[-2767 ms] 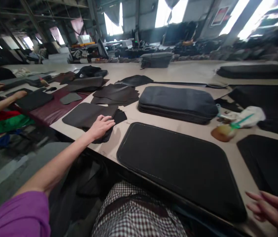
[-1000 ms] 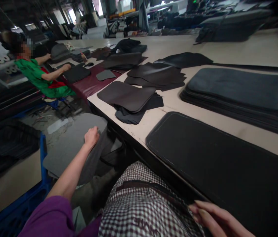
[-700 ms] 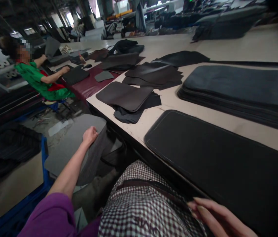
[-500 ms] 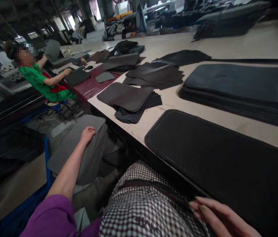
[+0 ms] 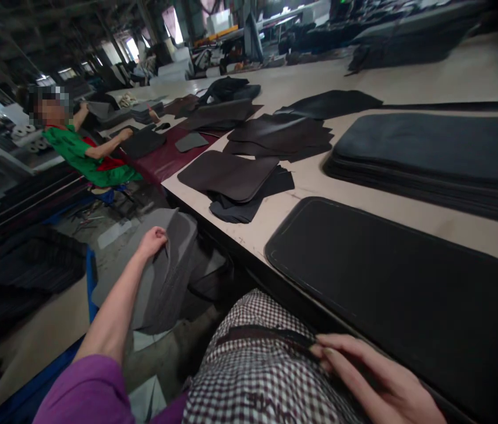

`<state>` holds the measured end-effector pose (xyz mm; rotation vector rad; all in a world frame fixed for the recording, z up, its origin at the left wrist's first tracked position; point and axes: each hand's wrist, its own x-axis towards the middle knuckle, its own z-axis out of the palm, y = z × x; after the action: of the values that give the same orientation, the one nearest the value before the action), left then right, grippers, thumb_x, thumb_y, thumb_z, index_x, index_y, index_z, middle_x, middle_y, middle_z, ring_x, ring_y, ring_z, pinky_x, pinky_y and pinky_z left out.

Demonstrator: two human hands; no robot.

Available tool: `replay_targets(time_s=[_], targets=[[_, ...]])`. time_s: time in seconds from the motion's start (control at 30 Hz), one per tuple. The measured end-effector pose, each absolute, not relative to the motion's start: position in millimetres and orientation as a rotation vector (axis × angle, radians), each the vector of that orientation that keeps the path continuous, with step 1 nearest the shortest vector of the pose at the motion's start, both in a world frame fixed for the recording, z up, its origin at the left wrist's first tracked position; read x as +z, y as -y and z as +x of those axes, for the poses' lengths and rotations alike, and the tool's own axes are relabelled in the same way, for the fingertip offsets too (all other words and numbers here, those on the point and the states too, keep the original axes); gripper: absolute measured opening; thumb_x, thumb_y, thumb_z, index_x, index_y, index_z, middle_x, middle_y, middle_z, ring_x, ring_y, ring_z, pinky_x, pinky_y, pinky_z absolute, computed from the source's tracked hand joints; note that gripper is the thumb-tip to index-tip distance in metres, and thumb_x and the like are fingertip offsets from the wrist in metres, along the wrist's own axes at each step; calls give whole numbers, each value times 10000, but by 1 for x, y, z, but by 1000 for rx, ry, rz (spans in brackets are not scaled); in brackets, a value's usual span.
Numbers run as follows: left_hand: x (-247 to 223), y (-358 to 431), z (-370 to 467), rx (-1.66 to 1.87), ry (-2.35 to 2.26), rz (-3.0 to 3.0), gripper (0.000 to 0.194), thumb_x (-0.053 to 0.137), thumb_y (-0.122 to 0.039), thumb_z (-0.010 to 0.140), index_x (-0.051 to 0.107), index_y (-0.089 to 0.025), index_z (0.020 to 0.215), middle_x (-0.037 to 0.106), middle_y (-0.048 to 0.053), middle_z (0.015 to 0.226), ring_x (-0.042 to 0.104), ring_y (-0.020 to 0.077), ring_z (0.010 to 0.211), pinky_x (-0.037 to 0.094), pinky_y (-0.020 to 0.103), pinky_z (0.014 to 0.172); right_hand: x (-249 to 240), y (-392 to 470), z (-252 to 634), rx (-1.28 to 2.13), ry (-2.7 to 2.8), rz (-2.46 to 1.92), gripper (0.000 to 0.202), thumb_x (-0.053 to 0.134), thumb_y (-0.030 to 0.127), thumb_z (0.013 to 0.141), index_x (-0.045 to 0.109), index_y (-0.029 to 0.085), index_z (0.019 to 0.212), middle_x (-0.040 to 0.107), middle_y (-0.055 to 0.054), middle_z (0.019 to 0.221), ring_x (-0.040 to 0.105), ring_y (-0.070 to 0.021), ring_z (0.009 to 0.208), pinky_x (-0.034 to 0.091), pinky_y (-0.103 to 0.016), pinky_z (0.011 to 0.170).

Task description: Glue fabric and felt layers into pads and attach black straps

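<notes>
Beside the table, my left hand is closed on the near edge of the top grey felt-like sheet. That edge is bent up off the stack of grey sheets beneath it. Over my lap, my right hand has thumb and fingertips pinched together at the end of a dark band that crosses the checked apron. Whether the band is a loose strip or part of the apron, I cannot tell. A large black mat with pale stitching along its rim lies on the table just beyond my right hand.
On the pale table lie brown and black pieces and a thick stack of dark mats. A co-worker in green sits at the far left by a maroon sheet. A blue-edged pallet is at lower left.
My left hand has curled round the top grey sheet's edge and raised it from the stack. My right hand has moved left over the apron. The view has shifted slightly.
</notes>
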<state>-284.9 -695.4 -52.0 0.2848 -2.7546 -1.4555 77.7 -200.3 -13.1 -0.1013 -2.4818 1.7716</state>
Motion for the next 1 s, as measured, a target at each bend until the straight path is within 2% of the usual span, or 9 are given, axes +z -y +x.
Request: replay_targets(time_s=[0.1,0.2,0.27,0.37,0.47,0.57,0.8,1.0], targets=[[-51,694,-285,-1443,2786,234,373,721,-379,604,612,-215,921,618,-21,733,571,154,647,458,258,623,3,225,47,1791,2580,89,271,641,430,985,789,276,1152,801,-57,1097,779,-195,964,636,-252,892],[-50,694,-285,-1418,2815,182,333,738,-332,586,604,-214,867,588,-33,685,543,149,626,415,246,598,11,256,9,1915,2644,241,273,563,400,1029,765,272,1162,786,-57,1075,753,-183,948,616,-272,876],[-50,693,-284,-1439,2804,132,364,737,-355,612,600,-213,919,600,-33,710,539,144,626,402,241,589,10,280,-22,2065,2616,290,247,558,371,1029,749,258,1136,781,-44,1019,737,-166,885,600,-263,821],[-50,692,-280,-1504,2775,53,427,737,-424,658,581,-206,990,621,-22,775,555,141,657,416,242,610,1,324,-78,2475,2439,274,175,605,283,985,702,195,1102,768,-40,959,694,-120,727,557,-222,666],[-50,691,-276,-1557,2765,-17,447,754,-473,678,576,-201,986,626,-9,805,577,146,701,443,252,655,-11,372,-136,2776,2336,59,125,617,136,924,660,147,1041,757,-54,942,666,-97,646,491,-187,530],[-50,690,-273,-1581,2759,-78,438,763,-492,707,578,-202,976,629,-2,834,596,149,746,461,261,703,-27,418,-187,2830,2321,-84,128,625,62,875,639,137,977,735,-43,850,649,-96,600,480,-180,489],[-57,691,-275,-1616,2732,-151,373,740,-444,772,571,-201,998,621,-3,867,601,137,780,473,258,741,-67,491,-254,2858,2279,-230,121,714,76,817,631,164,824,676,11,711,627,-83,567,449,-140,456],[-64,688,-276,-1664,2708,-152,345,714,-438,783,561,-208,991,615,2,869,593,140,773,482,265,741,-80,515,-272,2882,2210,-198,100,652,65,828,672,163,837,704,5,739,650,-83,637,503,-135,523]])
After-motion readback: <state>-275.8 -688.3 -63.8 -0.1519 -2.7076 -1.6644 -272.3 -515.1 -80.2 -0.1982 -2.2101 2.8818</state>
